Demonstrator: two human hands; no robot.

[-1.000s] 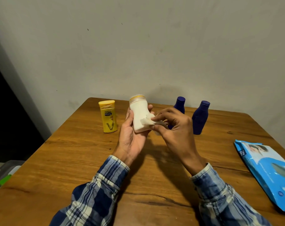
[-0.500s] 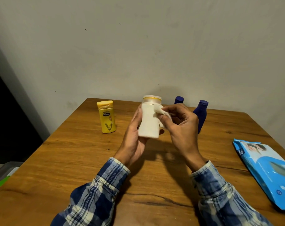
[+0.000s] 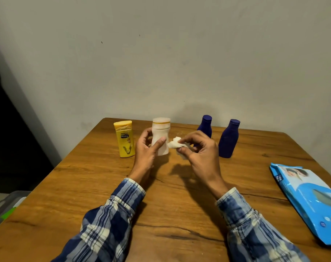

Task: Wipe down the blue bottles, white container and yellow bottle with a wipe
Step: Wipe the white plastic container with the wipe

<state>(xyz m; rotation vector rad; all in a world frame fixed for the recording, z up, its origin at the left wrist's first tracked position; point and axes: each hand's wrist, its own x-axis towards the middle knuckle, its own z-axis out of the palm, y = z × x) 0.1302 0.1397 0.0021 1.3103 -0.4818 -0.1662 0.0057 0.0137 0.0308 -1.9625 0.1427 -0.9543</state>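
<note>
The white container [image 3: 161, 134] with a yellow-ringed cap stands upright on the wooden table [image 3: 96, 178], just right of the yellow bottle [image 3: 125, 141]. My left hand [image 3: 146, 154] grips it, thumb across its front and fingers curled behind. My right hand [image 3: 200, 154] pinches a crumpled white wipe [image 3: 177, 144] a little to the right of the container, not touching it. Two dark blue bottles stand behind: one [image 3: 205, 124] is partly hidden by my right hand, the other [image 3: 228, 140] is in full view to its right.
A blue pack of wipes [image 3: 310, 197] lies flat at the table's right edge. A grey bin [image 3: 4, 207] sits on the floor off the left edge. A plain wall rises right behind the table.
The white container went from held up and rubbed with the wipe to standing on the table beside the yellow bottle. My right hand drew the wipe off it to the right.
</note>
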